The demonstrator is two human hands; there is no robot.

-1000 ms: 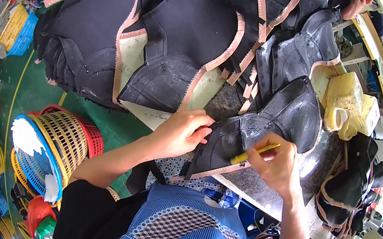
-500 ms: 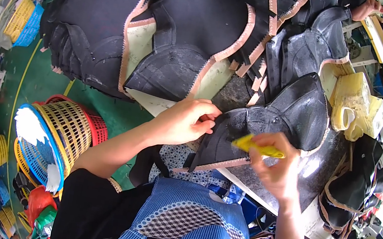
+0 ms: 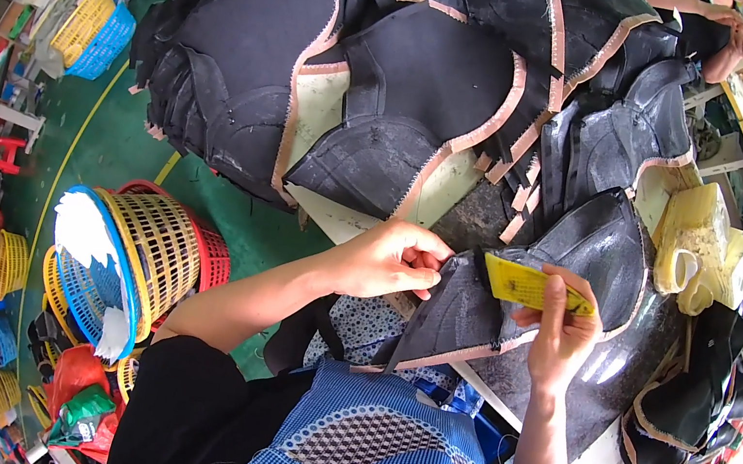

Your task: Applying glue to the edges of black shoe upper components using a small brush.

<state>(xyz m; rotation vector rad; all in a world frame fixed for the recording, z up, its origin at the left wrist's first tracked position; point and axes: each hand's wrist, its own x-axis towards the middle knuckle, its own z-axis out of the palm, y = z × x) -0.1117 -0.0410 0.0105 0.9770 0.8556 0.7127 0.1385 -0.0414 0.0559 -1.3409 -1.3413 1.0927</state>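
Note:
A black shaped fabric piece [image 3: 595, 245] with raised seams and a pink stitched edging lies on the dark worktop in front of me. At its left end my left hand [image 3: 394, 260] has its fingers curled together, pinching the upper left edge. My right hand [image 3: 555, 337] grips a flat yellow scraper [image 3: 520, 282] between thumb and fingers. The scraper's far edge is held over the left part of the black piece; whether it touches the fabric I cannot tell. White smears mark parts of the fabric surface.
Piled black pieces [image 3: 236, 42] with pink edging cover the far side. A yellowish block-shaped container [image 3: 696, 227] stands to the right, near more black pieces [image 3: 681, 407]. Stacked plastic baskets [image 3: 163, 246] stand at lower left. Another person's hand [image 3: 732, 47] shows at far right.
The yellow scraper has turned so its broad face shows, its edge lifted higher over the fabric. My left hand still pinches the left end. The whole view has shifted slightly.

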